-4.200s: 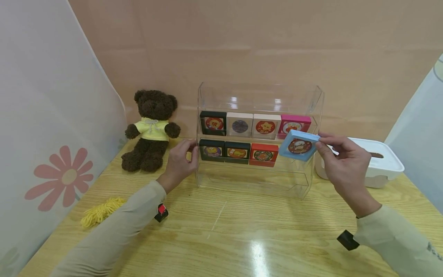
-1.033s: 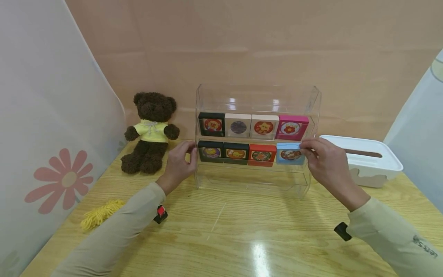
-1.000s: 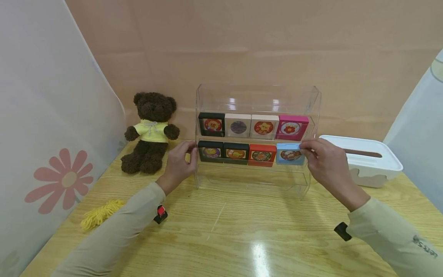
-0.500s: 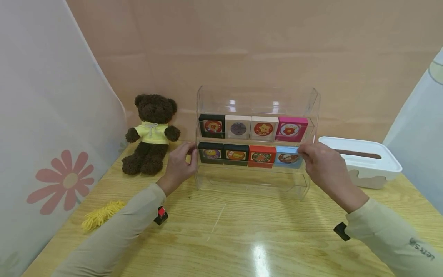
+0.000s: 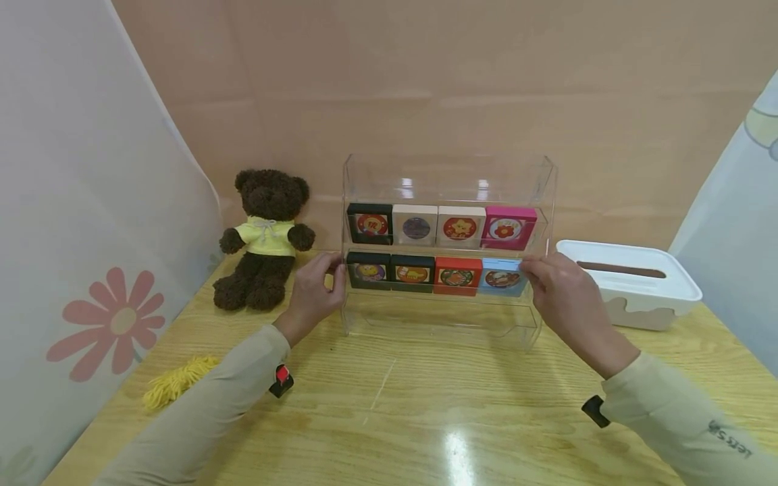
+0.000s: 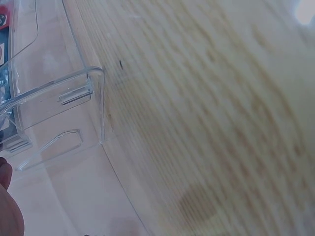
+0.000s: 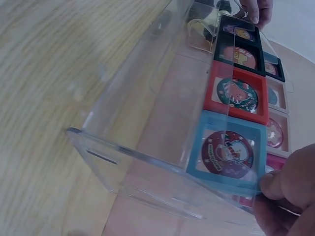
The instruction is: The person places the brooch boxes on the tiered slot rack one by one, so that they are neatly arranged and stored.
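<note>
A clear acrylic display rack (image 5: 446,320) stands on the wooden table, its tiers holding square cases with round badges inside. My left hand (image 5: 313,290) pinches the rack's left side edge; only a little of it shows in the left wrist view. At the right end of the lower filled tier sits a light blue badge case (image 5: 501,278), beside a red badge case (image 5: 457,275). The thumb and fingers of my right hand (image 5: 568,304) pinch the blue case's upper right corner, close to the rack's side panel. In the right wrist view, the blue case lies against the red one.
Black badge cases (image 5: 413,273) fill the left of that tier; a magenta badge case (image 5: 509,226) ends the tier above. A brown teddy bear (image 5: 265,236) sits left, yellow yarn (image 5: 179,381) lies in front, and a white tissue box (image 5: 632,283) stands right.
The blue case has gone from tilted in front of the rack down into the lower tier, carried by my right hand. It then settled slightly lower. My left hand stayed on the rack.
</note>
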`<state>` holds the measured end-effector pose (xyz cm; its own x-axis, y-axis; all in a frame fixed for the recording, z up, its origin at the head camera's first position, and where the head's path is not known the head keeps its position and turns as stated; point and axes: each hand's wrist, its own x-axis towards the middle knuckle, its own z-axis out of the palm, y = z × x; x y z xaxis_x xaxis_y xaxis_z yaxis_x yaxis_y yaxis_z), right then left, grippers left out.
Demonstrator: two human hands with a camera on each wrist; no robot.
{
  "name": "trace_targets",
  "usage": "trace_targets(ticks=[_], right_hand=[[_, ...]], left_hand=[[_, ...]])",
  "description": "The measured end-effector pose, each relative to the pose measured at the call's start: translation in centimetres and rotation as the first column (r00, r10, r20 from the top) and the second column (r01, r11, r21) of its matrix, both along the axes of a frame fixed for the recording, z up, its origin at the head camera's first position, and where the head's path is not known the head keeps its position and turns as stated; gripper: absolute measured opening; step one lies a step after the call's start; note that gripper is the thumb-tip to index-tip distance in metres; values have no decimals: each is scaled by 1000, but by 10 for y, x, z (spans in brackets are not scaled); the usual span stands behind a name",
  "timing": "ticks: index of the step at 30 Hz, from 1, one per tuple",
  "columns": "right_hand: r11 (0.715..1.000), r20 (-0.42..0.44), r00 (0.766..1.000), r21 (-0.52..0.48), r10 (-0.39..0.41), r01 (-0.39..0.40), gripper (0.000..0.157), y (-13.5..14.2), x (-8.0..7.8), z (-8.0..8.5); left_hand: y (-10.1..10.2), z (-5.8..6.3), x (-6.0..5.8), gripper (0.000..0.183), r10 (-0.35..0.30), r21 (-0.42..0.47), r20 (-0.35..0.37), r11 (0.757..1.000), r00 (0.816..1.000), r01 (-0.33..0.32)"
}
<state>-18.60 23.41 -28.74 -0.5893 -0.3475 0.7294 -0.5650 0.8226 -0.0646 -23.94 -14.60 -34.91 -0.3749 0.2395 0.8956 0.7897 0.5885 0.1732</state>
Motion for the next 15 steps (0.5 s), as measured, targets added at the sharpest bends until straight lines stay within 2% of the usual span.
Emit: trace_targets(ticks=[5,15], right_hand=[[999,-76,996,-26,42,-44,16,-1,-2,-7],[997,-86,995,-42,57,-61,17,2,-1,-10]], left_hand=[[-1,1,0,16,5,-5,8,1000,1000,-5],[-1,0,-1,16,12,-15,10,1000,1000,-12]])
